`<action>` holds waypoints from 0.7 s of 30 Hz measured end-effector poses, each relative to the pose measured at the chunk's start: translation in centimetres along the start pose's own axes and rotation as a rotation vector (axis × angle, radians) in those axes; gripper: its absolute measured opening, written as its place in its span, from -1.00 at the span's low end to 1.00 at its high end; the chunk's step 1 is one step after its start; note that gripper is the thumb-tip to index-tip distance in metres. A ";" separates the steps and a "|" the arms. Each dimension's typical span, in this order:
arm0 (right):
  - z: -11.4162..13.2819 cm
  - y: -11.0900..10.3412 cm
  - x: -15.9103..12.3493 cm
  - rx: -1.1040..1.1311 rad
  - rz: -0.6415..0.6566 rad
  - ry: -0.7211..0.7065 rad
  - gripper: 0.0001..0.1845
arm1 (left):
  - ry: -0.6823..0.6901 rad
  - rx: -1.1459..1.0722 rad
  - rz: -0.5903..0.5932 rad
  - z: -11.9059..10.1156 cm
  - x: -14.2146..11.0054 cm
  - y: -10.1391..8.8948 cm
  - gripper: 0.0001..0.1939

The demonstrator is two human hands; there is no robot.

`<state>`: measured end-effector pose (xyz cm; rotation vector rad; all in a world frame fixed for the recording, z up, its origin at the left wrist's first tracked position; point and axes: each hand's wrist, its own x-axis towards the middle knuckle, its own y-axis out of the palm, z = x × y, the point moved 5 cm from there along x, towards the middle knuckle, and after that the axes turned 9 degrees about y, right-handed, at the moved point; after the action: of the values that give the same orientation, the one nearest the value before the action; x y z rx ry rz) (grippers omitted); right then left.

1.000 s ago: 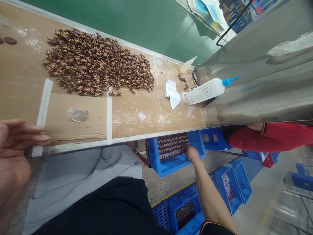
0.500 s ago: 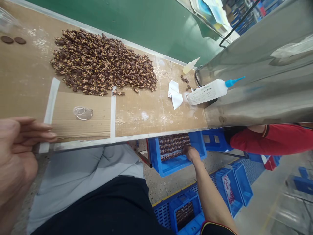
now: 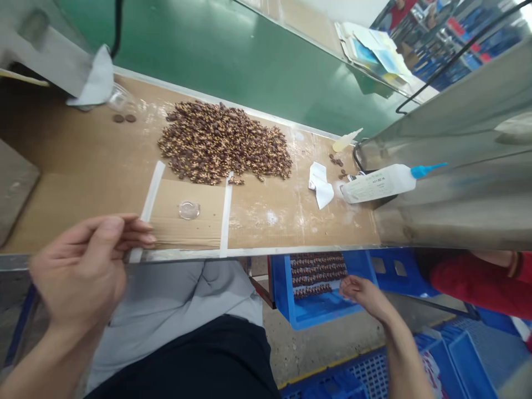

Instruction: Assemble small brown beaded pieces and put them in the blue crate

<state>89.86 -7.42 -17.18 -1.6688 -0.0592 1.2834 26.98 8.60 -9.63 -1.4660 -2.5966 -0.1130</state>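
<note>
My left hand hovers by the front edge of the cardboard-covered bench, left of a white tape strip. Its fingers are loosely bent, with nothing visible in them. On the cardboard patch to its right lies a small clear round plastic piece. Behind that spreads a heap of small dark brown pieces with pale yellow specks. Below the bench, my right hand is over the right side of a blue bin, fingers slightly curled and apparently empty. Similar brown pieces lie in rows inside the bin.
A white glue bottle with a blue nozzle leans by the metal panel at right. Nearby are a crumpled white paper and a smaller yellowish bottle. A person's red sleeve shows at right. More blue bins stand on the floor.
The view has shifted, so the bench things appear farther right and lower. My right hand has lifted away from the rows in the bin. My left hand's fingers are more bent.
</note>
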 end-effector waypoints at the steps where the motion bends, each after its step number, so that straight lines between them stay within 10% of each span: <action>1: 1.9 -1.3 -1.9 0.052 0.032 -0.066 -0.66 | 0.009 -0.026 0.000 -0.4 -0.1 0.2 -0.92; 6: 18.8 -6.7 -8.8 0.397 0.006 -0.543 -0.63 | -0.025 -0.073 0.017 0.0 0.0 -0.2 -0.88; 12: 37.4 -7.2 -5.0 0.330 -0.478 -0.758 -0.79 | -0.139 -0.048 -0.036 0.4 -0.9 -3.7 -0.83; 17: 42.7 -6.8 -2.3 0.218 -0.623 -0.686 -0.76 | -0.155 0.072 -0.240 1.0 -2.3 -11.4 -0.90; 21: 41.5 -6.7 -2.5 0.183 -0.591 -0.699 -0.70 | -0.125 0.107 -0.473 0.7 -2.6 -19.3 -0.78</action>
<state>60.77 21.82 -8.60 -0.8779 -0.7693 1.2886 11.71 -3.43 -10.55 -0.8266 -2.9480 0.0657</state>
